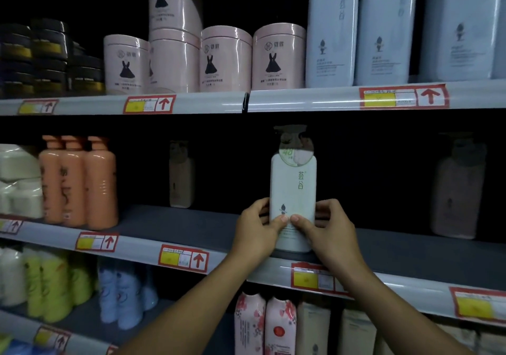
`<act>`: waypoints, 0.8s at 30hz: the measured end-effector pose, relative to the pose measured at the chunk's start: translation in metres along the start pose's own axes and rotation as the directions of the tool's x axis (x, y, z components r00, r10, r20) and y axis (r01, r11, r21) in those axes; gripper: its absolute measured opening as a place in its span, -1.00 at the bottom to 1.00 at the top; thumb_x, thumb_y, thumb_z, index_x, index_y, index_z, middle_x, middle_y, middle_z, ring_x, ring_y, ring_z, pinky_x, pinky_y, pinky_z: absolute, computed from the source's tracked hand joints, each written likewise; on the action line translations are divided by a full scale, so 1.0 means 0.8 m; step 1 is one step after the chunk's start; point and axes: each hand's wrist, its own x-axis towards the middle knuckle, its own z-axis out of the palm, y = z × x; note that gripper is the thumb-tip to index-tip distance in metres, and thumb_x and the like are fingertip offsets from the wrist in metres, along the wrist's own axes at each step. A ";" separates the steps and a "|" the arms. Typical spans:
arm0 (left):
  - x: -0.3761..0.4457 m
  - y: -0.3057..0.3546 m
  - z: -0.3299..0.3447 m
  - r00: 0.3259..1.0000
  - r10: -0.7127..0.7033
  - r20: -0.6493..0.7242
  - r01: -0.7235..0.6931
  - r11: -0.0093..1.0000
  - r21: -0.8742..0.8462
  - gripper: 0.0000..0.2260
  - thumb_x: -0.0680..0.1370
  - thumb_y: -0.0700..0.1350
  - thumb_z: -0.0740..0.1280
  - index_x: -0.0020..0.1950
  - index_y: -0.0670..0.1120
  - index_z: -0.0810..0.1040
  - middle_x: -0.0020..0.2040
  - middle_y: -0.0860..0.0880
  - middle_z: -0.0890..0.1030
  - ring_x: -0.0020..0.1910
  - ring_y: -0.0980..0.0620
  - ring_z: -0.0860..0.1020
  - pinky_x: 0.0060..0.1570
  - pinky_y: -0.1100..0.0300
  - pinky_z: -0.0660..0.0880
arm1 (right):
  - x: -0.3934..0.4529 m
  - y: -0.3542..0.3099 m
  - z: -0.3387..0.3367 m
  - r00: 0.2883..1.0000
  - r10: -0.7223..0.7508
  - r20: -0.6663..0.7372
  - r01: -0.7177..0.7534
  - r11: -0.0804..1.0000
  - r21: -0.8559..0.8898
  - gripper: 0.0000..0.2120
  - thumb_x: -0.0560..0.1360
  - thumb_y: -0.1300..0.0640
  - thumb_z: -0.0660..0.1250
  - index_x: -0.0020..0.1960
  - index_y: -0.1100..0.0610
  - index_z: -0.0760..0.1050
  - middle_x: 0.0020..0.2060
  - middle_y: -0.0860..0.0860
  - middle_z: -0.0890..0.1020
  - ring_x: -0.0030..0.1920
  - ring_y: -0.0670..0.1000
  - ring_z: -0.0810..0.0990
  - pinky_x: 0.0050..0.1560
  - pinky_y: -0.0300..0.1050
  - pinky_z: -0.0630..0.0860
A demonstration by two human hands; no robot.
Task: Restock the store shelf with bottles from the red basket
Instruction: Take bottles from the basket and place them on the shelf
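Left hand (257, 228) and right hand (323, 230) both grip a smooth, flat-sided white bottle (293, 190) — upright; thumbs meeting.

A tall white bottle (294, 190) with green characters down its front and a small dark figure printed low on its label is standing upright on the middle shelf (175, 226), near the front edge. A round green-and-pink tag is hanging at its neck below a dark pump top. Both hands are gripping its lower half, thumbs pressing on the front.
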 end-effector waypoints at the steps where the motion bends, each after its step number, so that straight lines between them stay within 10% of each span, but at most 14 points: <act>1: -0.004 0.004 -0.002 1.000 -0.011 -0.005 0.011 1.000 -0.003 -0.44 0.52 -0.13 0.47 0.49 -0.09 0.39 0.35 -0.05 0.56 0.21 0.01 0.60 0.21 0.02 0.57 | -0.006 -0.004 -0.005 1.000 -0.006 -0.011 0.006 1.000 -0.008 -0.54 0.43 -0.04 0.55 0.22 0.10 0.46 0.14 0.00 0.58 0.15 -0.01 0.58 0.04 -0.21 0.51; 9: -0.116 0.050 -0.020 0.996 -0.008 -0.086 -0.002 0.994 -0.107 -0.54 0.49 -0.10 0.50 0.36 -0.05 0.49 0.21 0.03 0.60 0.10 0.14 0.61 -0.03 0.37 0.55 | -0.123 -0.032 -0.067 0.996 -0.085 0.019 0.086 0.995 -0.052 -0.72 0.55 -0.07 0.41 0.19 0.02 0.51 0.10 -0.07 0.60 0.10 -0.13 0.56 0.05 -0.40 0.46; 16: -0.370 -0.056 0.005 0.924 -0.285 0.257 0.295 0.956 0.000 -0.66 0.38 -0.07 0.58 0.11 0.03 0.60 0.04 0.03 0.71 -0.03 0.12 0.68 -0.03 0.20 0.61 | -0.291 0.081 -0.160 0.946 0.162 0.280 -0.093 0.965 -0.244 -0.85 0.60 0.04 0.36 -0.05 0.11 0.59 -0.26 -0.13 0.61 -0.24 -0.24 0.57 -0.26 -0.44 0.38; 20: -0.466 -0.121 0.037 0.725 -0.545 0.421 0.543 0.828 0.137 -0.75 0.46 -0.18 0.52 0.11 -0.07 0.62 0.01 -0.01 0.71 -0.06 0.08 0.68 -0.14 0.30 0.59 | -0.379 0.208 -0.199 0.810 0.407 0.422 -0.133 0.828 -0.545 -0.88 0.58 0.10 0.37 -0.09 0.12 0.57 -0.32 -0.14 0.57 -0.30 -0.27 0.55 -0.22 -0.24 0.37; 24: -0.491 -0.157 0.059 0.616 -0.562 0.551 0.508 0.819 0.267 -0.73 0.43 -0.10 0.55 0.08 0.08 0.60 0.00 0.09 0.70 -0.04 0.19 0.67 -0.03 0.24 0.60 | -0.407 0.263 -0.209 0.462 0.642 0.612 0.061 0.666 -0.744 -0.69 0.53 -0.07 0.38 0.12 0.14 0.60 -0.06 0.00 0.62 0.00 0.03 0.61 -0.07 -0.14 0.41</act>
